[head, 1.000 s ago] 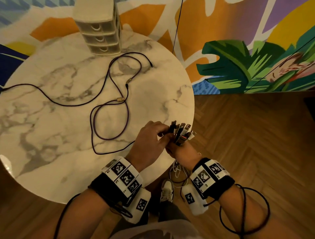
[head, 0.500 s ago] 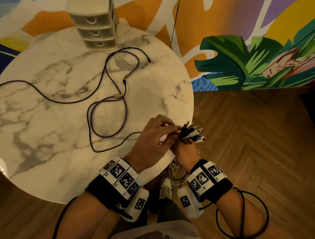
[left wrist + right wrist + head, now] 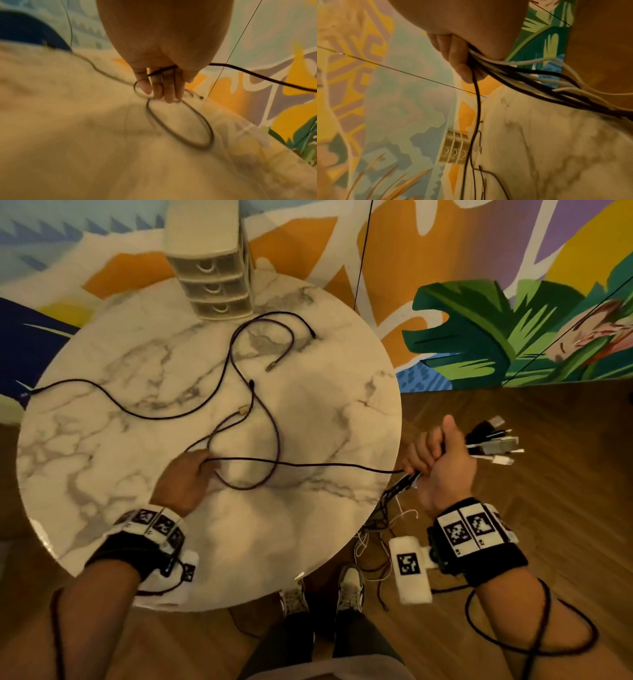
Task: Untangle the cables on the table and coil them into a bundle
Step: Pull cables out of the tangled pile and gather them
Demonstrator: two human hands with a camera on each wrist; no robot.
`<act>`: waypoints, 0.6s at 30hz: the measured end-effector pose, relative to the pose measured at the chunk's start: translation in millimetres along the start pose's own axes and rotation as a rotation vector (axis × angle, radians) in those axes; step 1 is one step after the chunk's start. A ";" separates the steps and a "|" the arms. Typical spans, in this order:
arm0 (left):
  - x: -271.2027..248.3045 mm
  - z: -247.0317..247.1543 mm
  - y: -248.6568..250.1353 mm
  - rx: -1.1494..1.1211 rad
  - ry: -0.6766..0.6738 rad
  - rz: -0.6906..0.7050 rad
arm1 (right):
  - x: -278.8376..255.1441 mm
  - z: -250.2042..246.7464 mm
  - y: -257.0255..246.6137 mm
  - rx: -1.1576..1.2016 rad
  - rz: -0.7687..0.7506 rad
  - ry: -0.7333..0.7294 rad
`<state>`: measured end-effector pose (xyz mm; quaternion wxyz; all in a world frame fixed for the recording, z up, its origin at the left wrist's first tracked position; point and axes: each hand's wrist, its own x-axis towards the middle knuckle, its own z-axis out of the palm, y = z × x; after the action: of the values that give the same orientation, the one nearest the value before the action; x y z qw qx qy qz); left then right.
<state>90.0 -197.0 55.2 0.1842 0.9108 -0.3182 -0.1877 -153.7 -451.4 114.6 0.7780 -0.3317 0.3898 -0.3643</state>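
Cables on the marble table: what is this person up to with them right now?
The right hand grips a bundle of cable ends beside the round table. One dark cable runs from that grip across the tabletop to the left hand, whose fingers hold it. Purple loops lie loose, not yet coiled.

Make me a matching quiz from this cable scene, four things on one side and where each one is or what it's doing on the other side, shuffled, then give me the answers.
Things:
1. left hand
2. right hand
3. drawer unit
4. dark cable

Places or states:
A. stands at the far edge of the marble table
B. grips a bunch of cable ends past the table's edge
C. stretches across the table from one hand to the other
D. over the table, fingers on the cable loops

Pairs: 1-D, 2-B, 3-A, 4-C
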 end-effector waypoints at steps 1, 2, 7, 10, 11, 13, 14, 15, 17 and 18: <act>5.1 -16.0 3.4 0.020 0.038 0.005 | -0.3 2.7 -0.9 -0.039 -0.019 0.000; 9.0 -30.2 10.5 0.046 0.085 0.016 | -2.7 8.6 -2.1 -0.097 -0.043 -0.018; 4.1 -56.2 99.4 0.338 0.276 0.099 | -28.6 45.8 -5.8 -0.543 -0.044 -0.327; -14.6 -50.6 153.6 0.451 0.322 0.251 | -48.5 66.6 -9.4 -0.862 0.069 -0.551; -20.2 -46.6 166.4 0.468 0.291 0.280 | -51.2 69.6 -5.9 -0.902 0.091 -0.549; -31.6 -36.3 183.8 0.470 0.236 0.342 | -51.3 72.5 1.7 -0.884 0.131 -0.461; -37.2 -31.5 190.3 0.469 0.218 0.389 | -49.5 71.8 4.6 -0.848 0.139 -0.415; -42.8 -28.5 196.4 0.445 0.222 0.443 | -46.3 69.1 6.6 -0.791 0.137 -0.370; -46.0 -13.5 192.8 0.322 0.226 0.528 | -41.5 62.0 5.7 -0.642 0.114 -0.315; -43.4 -4.6 185.5 0.253 0.189 0.511 | -39.5 57.9 2.9 -0.584 0.097 -0.302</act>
<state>-34.2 -303.2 153.3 0.1392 0.8303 -0.5396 -0.0086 -120.7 -403.9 154.3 0.7155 -0.5719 0.3734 -0.1468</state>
